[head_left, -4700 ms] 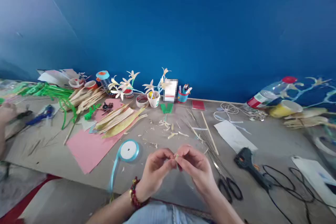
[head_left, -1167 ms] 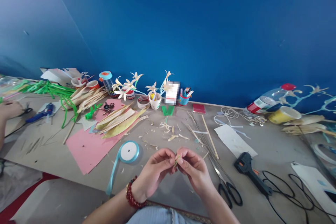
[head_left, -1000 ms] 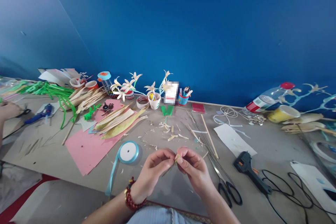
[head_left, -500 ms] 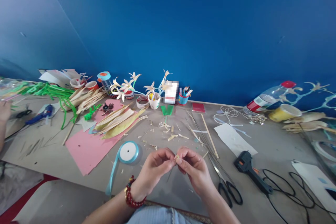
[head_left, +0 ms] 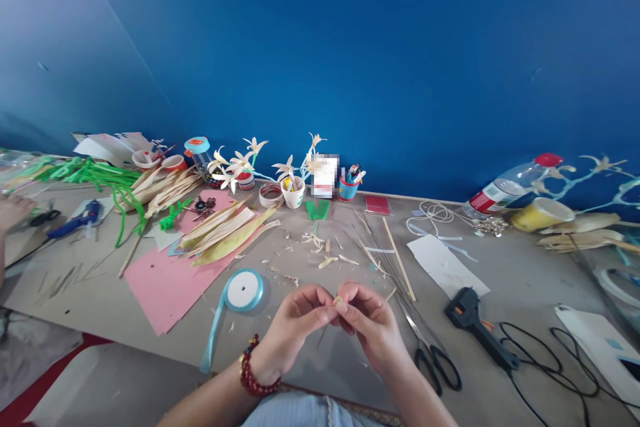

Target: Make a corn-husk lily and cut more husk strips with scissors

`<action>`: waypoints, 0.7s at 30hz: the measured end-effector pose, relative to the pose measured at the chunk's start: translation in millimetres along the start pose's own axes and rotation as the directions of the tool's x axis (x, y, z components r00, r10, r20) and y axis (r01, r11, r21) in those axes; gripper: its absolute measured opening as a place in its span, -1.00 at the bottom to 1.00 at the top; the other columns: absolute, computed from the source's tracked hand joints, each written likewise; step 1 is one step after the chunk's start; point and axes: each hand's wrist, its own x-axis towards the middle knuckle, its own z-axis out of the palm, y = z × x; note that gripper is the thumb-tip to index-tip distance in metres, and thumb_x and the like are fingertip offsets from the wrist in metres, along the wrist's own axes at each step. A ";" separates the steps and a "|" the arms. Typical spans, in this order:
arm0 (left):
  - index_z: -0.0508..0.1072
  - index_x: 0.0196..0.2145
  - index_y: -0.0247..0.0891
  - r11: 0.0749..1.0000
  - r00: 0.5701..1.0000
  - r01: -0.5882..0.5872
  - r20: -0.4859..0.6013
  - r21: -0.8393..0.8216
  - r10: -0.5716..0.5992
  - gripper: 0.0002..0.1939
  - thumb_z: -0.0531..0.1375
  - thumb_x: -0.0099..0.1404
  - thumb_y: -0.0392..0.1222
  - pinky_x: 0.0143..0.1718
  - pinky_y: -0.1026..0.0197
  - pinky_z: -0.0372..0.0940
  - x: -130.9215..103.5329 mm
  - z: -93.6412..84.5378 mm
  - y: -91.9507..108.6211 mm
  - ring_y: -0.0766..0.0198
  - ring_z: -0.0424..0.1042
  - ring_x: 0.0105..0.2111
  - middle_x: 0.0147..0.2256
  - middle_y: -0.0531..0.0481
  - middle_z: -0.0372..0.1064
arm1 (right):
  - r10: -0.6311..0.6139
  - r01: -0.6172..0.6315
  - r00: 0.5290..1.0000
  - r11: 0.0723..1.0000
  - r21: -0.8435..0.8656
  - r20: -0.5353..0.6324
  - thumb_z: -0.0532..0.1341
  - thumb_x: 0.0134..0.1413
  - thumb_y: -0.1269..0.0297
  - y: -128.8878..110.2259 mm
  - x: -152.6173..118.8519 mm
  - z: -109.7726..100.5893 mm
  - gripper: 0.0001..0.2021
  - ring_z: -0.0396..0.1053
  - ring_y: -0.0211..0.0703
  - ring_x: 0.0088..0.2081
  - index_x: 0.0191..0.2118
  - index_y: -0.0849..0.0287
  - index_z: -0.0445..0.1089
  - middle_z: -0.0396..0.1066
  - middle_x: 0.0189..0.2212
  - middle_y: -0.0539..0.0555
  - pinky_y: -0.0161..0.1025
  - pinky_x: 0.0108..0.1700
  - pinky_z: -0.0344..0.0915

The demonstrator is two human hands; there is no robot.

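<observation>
My left hand (head_left: 304, 317), with a red bead bracelet (head_left: 253, 370) at the wrist, is closed in a pinch. Its fingertips meet those of my right hand (head_left: 369, 317), also pinched, above the table front. A tiny pale-yellow piece (head_left: 339, 300) shows at the right thumb and forefinger. From just below the fingers a thin dark wire (head_left: 321, 336) sticks out; which hand grips it is hidden. Left of my hands lies a light-blue ribbon roll (head_left: 245, 289). Scissors (head_left: 435, 363) with black handles lie close to my right wrist. Pale husk scraps (head_left: 327, 261) are scattered beyond the fingers.
A black glue gun (head_left: 480, 327) with a looping cord lies at right. Dried husks (head_left: 235, 230) rest on pink paper (head_left: 170, 287). Husk flowers (head_left: 241, 163) stand in cups along the blue wall. Another person's hand (head_left: 15, 210) is at the far left edge.
My hands hold nearly the same pinch. The other person's hand at far left has moved further into view, towards the right.
</observation>
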 end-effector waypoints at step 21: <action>0.45 -0.44 -0.27 0.962 0.983 -0.044 -0.161 0.270 0.090 -0.79 0.31 0.21 -0.09 -0.31 0.30 0.20 1.8 -12.3 -9.1 0.32 0.28 -0.43 -0.50 0.05 0.36 | -0.426 0.036 0.896 0.348 -0.937 -0.124 0.20 0.20 0.09 -24.4 -49.2 -117.5 -0.75 0.43 -0.08 -0.33 -0.14 0.11 0.51 0.43 -0.22 0.16 -0.19 -0.30 0.42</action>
